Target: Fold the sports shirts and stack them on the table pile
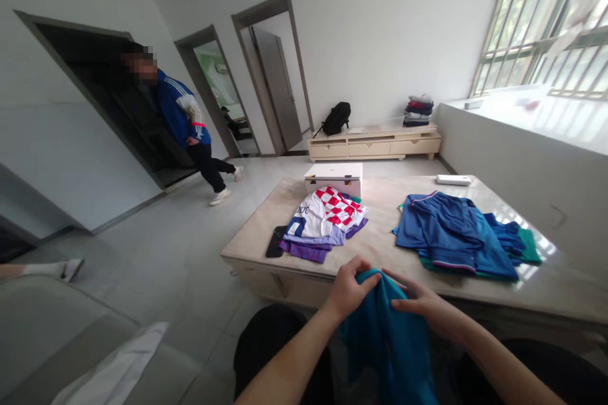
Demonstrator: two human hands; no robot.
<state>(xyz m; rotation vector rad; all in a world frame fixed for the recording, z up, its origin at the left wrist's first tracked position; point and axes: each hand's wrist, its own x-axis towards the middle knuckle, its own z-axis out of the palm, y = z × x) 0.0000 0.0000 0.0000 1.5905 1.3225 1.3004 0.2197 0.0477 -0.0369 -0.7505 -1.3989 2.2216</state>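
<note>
A teal-blue garment hangs in folds between my knees, in front of the table's near edge. My left hand pinches its top edge between thumb and fingers. On the garment's right side is my right hand, its fingers behind the cloth and its thumb in front. The garment's lower part runs out of view, and its exact kind cannot be made out. Beyond my left hand lies a pile topped by a red-and-white checked jersey, with purple cloth under it. Blue shorts top another pile to the right.
The low table carries a white box, a black phone and a white oblong device. Against the far wall, a cabinet bears a black backpack and stacked clothes. A person walks at the left.
</note>
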